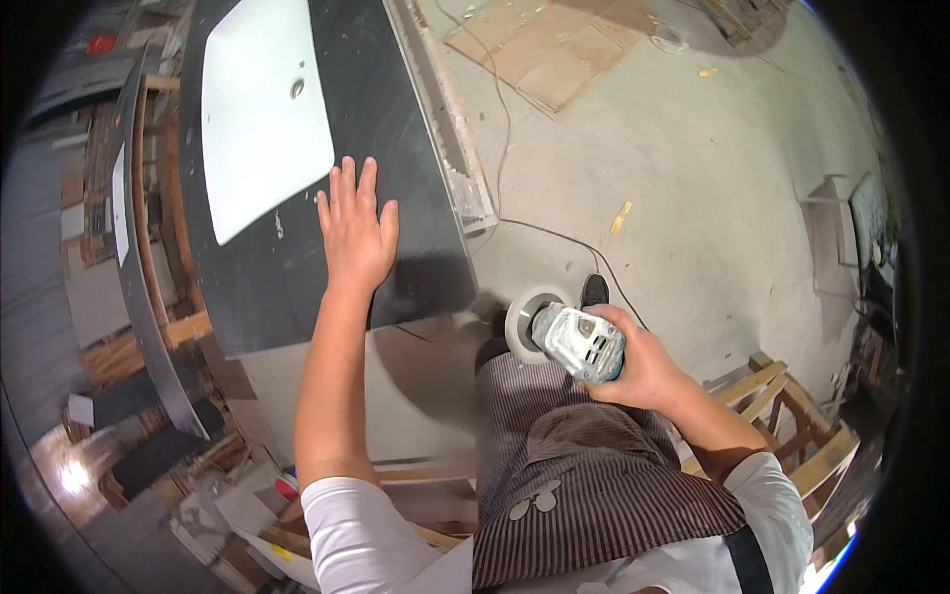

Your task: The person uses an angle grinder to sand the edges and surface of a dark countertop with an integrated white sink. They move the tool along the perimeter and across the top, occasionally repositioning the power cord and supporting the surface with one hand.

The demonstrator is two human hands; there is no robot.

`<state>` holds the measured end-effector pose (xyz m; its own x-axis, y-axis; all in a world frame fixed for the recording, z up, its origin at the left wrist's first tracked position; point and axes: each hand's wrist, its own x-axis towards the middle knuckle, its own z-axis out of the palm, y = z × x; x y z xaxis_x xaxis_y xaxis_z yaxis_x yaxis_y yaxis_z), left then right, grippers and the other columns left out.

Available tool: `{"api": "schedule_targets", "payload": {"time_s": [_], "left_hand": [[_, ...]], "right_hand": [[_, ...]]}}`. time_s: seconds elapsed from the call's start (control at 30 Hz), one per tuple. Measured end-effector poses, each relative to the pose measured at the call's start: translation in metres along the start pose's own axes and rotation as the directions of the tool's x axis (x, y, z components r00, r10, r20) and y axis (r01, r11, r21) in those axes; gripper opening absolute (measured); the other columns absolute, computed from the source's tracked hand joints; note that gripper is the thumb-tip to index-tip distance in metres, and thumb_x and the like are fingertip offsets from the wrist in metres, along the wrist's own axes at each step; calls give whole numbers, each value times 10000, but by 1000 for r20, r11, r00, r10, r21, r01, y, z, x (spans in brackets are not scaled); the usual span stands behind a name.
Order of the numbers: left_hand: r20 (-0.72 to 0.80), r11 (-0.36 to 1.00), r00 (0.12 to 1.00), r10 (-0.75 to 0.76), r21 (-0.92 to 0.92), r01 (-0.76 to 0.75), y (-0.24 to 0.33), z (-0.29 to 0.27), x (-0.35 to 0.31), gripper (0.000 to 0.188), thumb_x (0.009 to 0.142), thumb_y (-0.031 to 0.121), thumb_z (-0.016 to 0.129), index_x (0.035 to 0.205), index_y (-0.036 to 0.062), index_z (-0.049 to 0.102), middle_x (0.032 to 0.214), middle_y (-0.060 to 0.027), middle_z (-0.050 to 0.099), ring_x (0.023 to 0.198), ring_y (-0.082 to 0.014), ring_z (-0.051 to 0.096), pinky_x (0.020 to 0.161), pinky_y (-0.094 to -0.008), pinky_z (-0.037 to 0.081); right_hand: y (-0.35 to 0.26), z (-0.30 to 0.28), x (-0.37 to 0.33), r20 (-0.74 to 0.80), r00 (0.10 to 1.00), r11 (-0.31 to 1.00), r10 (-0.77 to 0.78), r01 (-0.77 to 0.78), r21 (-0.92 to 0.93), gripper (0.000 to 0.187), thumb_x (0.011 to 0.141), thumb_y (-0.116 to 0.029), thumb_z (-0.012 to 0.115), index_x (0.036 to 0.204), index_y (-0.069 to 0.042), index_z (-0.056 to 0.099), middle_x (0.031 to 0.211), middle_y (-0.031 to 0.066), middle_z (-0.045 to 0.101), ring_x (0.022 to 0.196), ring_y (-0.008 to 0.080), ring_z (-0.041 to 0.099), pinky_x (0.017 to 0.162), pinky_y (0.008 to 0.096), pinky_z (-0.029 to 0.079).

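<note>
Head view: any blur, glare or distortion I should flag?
Head view: strong fisheye, the dark countertop edges bow and black vignette fills the corners; the polishing pad on the angle grinder is smeared by motion blur; the left hand is sharp, flat on the slab; a glare spot burns out at lower left; the person's shadow falls on the concrete floor.

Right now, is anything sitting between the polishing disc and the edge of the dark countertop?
Nothing visible. The grinder in the right hand has its white disc right by the near corner of the dark countertop, with only blur between them. The left hand lies flat on the slab farther in, off that path.
</note>
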<state>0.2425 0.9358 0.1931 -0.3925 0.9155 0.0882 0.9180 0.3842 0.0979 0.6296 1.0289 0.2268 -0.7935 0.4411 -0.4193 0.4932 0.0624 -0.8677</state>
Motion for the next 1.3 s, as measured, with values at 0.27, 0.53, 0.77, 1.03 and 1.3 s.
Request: {"api": "schedule_targets", "payload": {"time_s": [0.27, 0.53, 0.77, 1.03, 1.3], "left_hand": [[95, 887, 882, 462, -80, -456, -23, -10, 61, 673, 917, 267, 584, 1514, 77, 338, 1585, -202, 277, 1471, -402, 241, 1191, -553, 169], [38, 856, 857, 514, -76, -511, -3, 1, 80, 657, 928, 247, 565, 1520, 78, 335, 1577, -222, 281, 1455, -423, 263, 1186, -548, 202], [19, 845, 847, 531, -84, -527, -2, 5, 83, 640, 935, 242, 551, 1517, 80, 339, 1571, -227, 288, 1453, -428, 263, 1184, -551, 205], [11, 841, 844, 536, -90, -533, -1, 4, 79, 629, 939, 248, 539, 1511, 75, 344, 1566, -232, 294, 1451, -436, 260, 1182, -553, 205], [17, 847, 849, 528, -90, -524, -2, 2, 75, 628, 937, 248, 541, 1510, 78, 349, 1572, -223, 288, 1456, -427, 256, 1188, -545, 199]], "right_hand": [[-19, 55, -18, -297, 932, 970, 206, -154, 190, 853, 644, -214, 859, 1354, -74, 408, 1153, 193, 649, 1077, 383, 645, 930, 412, 505], [-37, 108, -24, -421, 827, 891, 373, -194, 410, 873, 655, -206, 859, 1368, -49, 380, 1156, 200, 643, 1111, 352, 642, 958, 389, 494], [-46, 116, -23, -443, 802, 887, 401, -218, 408, 871, 662, -232, 855, 1367, -44, 379, 1158, 216, 638, 1100, 370, 642, 942, 402, 503], [-47, 101, -17, -413, 834, 909, 366, -225, 351, 867, 652, -269, 851, 1354, -42, 395, 1108, 228, 648, 1071, 392, 646, 923, 419, 511], [-52, 92, -14, -384, 847, 908, 367, -236, 347, 876, 653, -269, 849, 1365, -42, 390, 1086, 236, 653, 1056, 394, 650, 920, 412, 511]]}}
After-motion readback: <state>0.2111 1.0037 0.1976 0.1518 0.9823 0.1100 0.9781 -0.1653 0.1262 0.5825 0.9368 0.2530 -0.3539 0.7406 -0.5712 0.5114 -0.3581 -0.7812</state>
